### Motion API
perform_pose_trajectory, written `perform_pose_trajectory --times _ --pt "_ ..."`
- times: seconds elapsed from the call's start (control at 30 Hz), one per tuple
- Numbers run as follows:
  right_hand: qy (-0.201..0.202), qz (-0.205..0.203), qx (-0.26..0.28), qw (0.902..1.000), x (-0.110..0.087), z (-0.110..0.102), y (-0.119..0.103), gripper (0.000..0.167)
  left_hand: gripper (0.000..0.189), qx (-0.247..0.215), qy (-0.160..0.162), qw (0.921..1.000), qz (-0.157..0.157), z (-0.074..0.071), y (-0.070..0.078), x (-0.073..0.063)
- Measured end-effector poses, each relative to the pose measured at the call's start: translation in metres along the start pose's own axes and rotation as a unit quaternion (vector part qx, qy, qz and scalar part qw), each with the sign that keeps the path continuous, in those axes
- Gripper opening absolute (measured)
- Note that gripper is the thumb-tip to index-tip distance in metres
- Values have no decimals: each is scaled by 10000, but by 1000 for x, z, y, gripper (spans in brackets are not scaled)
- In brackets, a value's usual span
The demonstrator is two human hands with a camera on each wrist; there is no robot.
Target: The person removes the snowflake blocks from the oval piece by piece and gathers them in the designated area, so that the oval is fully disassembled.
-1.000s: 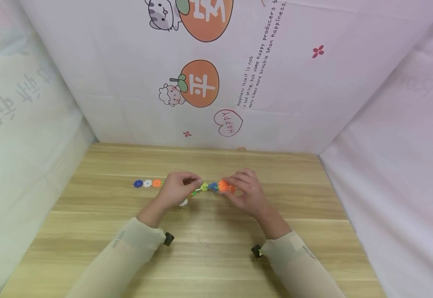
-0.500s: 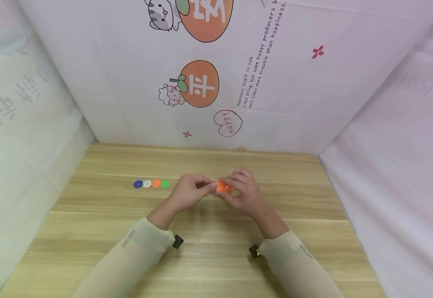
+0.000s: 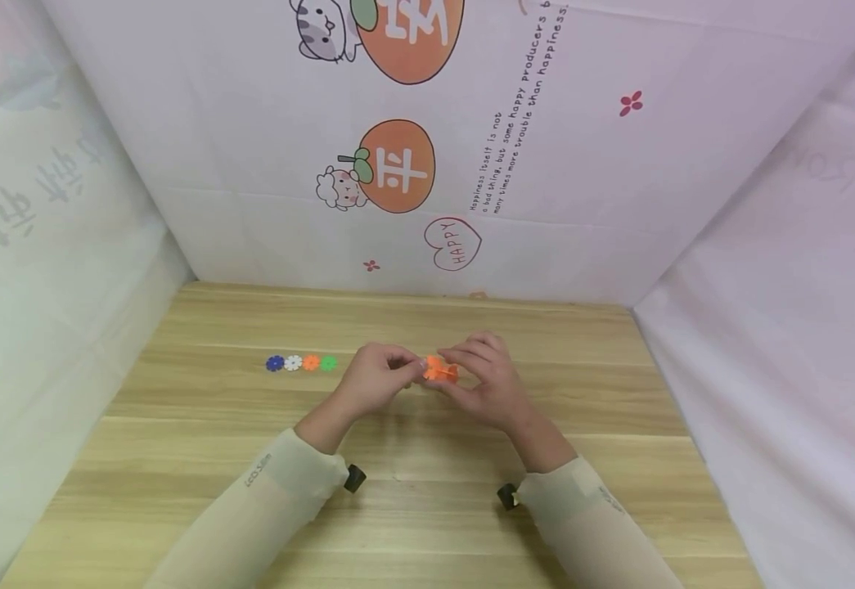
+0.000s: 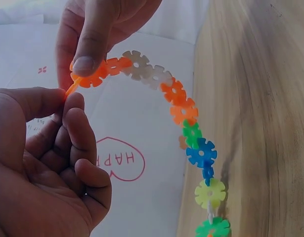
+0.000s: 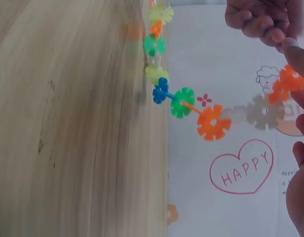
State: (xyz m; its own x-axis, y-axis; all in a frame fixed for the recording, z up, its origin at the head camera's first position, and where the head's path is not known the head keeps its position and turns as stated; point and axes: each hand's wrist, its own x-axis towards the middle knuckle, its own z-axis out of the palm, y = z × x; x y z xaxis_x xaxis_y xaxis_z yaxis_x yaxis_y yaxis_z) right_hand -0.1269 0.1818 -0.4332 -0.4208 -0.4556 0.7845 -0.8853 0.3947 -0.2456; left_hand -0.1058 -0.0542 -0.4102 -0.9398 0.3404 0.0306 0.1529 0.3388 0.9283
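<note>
A chain of interlocked plastic snowflake discs in orange, clear, green, blue and yellow hangs in a curve from the hands. My right hand grips the orange discs at its end, thumb across one in the left wrist view. Close against it, my left hand pinches an orange disc edge-on between thumb and forefinger. This disc touches the right hand's orange one; whether they are slotted together I cannot tell. From the right wrist, the chain's green disc is seen below the hands. The head view hides most of the chain.
On the wooden table, to the left of the hands, lies a row of loose discs: blue, white, orange and green. A white printed cloth rises behind the table, with more cloth at both sides.
My left hand has moved right from beside the row to meet the right hand, uncovering the green disc. The chain, visible between the hands a second ago, is now mostly hidden in the head view.
</note>
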Motion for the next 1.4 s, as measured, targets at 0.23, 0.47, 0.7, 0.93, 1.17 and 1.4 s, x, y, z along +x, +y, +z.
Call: perform_pose_trajectory --times 0.23,0.47,0.7,0.93,1.17,1.4 --pt "149 -191 113 9996 -1 -5 0 26 22 10 10 10000 -19 -2 -3 -1" --pt "130 -316 75 9994 -3 -3 -1 12 22 -144 -4 9998 -111 -2 -4 -2" --pt "110 -376 35 9992 -4 -2 0 12 22 -23 186 9997 -140 -1 -4 -4" --pt "38 -311 -37 9995 -6 -1 0 9 22 -40 280 9996 -86 0 -7 -6" --pt "14 -315 -48 9995 -7 -1 -1 10 22 -93 289 9994 -167 0 -5 -7" --pt "-21 -333 -42 9994 -5 0 -3 11 21 -138 264 9994 -195 -3 -4 -8"
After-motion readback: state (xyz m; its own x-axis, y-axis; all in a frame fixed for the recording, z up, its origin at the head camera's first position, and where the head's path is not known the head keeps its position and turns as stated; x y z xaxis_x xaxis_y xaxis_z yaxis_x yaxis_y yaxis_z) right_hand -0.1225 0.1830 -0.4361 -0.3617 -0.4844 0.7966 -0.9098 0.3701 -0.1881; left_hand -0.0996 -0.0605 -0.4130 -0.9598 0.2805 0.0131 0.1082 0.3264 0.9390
